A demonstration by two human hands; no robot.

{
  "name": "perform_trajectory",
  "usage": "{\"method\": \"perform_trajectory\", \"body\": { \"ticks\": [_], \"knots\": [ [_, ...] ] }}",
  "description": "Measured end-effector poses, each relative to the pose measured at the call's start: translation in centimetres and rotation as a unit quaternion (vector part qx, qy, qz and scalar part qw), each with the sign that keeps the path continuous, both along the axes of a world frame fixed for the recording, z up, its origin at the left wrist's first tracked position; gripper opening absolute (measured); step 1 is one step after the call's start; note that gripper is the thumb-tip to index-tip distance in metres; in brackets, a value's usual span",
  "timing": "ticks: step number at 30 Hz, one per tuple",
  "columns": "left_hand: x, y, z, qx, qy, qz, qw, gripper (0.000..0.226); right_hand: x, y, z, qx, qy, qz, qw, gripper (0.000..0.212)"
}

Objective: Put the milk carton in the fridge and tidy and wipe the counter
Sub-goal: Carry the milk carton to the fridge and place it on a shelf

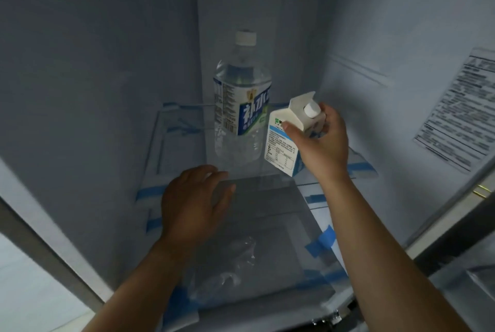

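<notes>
White milk carton (278,144) — top tipped right — in right hand (324,144).

Light: everything's looking dim and bluish, bottom-left corner glowing brighter.
Glare: clear glass shelf (182,155) catching faint reflections.
Blur: white printed sticker (455,106) smearing, frame edges bending.

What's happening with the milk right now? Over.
Right hand grips milk carton, tilted, inside fridge. Left hand open, empty. Water bottle stands close on carton's left.
</notes>
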State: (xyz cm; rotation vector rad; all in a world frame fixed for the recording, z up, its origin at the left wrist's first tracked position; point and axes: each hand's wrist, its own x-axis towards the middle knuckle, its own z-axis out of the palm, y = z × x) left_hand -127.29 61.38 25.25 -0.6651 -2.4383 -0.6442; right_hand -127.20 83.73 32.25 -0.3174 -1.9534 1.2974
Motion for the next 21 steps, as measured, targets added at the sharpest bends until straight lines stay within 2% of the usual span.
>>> {"method": "perform_trajectory", "body": {
  "ticks": [5,9,16,19,21],
  "knots": [
    [-0.2,0.1,-0.4,-0.017,0.013,0.023,1.000,0.040,0.7,0.1,-0.9,0.001,0.016,0.017,1.000,0.066],
    [-0.2,0.4,-0.9,-0.012,0.025,0.038,0.999,0.038,1.9,1.2,-1.3,0.058,-0.014,0.058,0.997,0.068],
    [0.0,0.4,-0.8,-0.019,0.040,0.049,0.998,0.036,0.8,0.8,-0.9,0.055,-0.012,0.015,0.998,0.069],
    [0.0,0.2,-0.8,-0.023,0.022,0.050,0.998,0.036,1.1,-0.1,-1.3,0.079,-0.002,0.009,0.997,0.077],
    [0.1,0.1,-0.7,-0.025,0.004,0.040,0.999,0.037,1.9,-0.6,-1.3,0.083,-0.011,0.002,0.997,0.075]
  ]
}}
